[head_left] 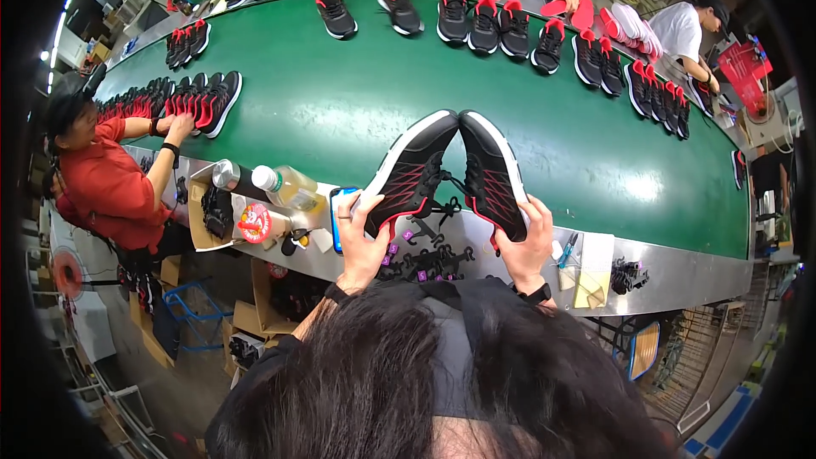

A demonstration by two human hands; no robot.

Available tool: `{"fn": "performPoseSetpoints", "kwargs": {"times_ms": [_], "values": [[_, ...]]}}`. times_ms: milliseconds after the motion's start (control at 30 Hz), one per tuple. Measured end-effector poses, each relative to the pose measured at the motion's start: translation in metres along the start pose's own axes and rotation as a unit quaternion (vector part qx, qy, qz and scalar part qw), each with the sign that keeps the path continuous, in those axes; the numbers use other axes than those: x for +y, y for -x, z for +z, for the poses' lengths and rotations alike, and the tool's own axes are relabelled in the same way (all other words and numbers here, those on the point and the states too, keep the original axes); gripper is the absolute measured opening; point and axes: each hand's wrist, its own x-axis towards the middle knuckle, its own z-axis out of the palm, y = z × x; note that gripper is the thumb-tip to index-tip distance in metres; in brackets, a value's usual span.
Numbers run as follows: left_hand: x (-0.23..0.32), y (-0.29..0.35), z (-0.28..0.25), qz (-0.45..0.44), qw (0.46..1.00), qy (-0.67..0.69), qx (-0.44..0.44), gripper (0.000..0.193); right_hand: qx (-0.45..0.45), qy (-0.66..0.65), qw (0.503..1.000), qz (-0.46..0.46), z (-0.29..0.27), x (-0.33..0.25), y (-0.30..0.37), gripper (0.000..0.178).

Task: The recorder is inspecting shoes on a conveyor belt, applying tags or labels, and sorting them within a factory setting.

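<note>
My left hand (364,242) grips a black sneaker (411,172) with red lining and a white sole by its heel end. In my right hand (529,238) is a matching sneaker (493,172), also held near the heel. Both shoes are raised over the near edge of the green belt, toes pointing away from me and meeting at the tips. Their dark laces hang between them. Below the shoes, a pile of small black plastic hooks (425,262) with a few purple tags lies on the metal ledge.
A bottle (293,187), a lidded cup (259,223), a phone (338,219) and a cardboard box (201,204) stand left on the ledge. Notepaper (595,268) lies right. Rows of sneakers (221,104) sit on the green belt (340,102). Co-workers handle shoes at the left and far side.
</note>
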Motion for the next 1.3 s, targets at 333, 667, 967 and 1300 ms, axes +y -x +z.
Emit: {"fn": "performPoseSetpoints", "kwargs": {"times_ms": [333, 667, 967, 1300], "values": [[0.003, -0.026, 0.003, -0.386, 0.803, 0.428, -0.152, 0.054, -0.157, -0.295, 0.863, 0.378, 0.019, 0.003, -0.009, 0.058], [-0.027, -0.102, 0.027, -0.535, 0.714, 0.422, -0.160, 0.054, -0.284, -0.308, 0.760, 0.497, 0.108, -0.002, -0.073, 0.055], [-0.099, -0.114, 0.041, -0.444, 0.858, 0.239, -0.097, 0.039, -0.542, -0.220, 0.694, 0.420, 0.166, 0.040, -0.080, 0.063], [-0.074, -0.142, 0.130, -0.185, 0.886, -0.246, -0.347, 0.072, -0.534, -0.203, 0.699, 0.431, 0.148, 0.060, -0.025, 0.039]]}}
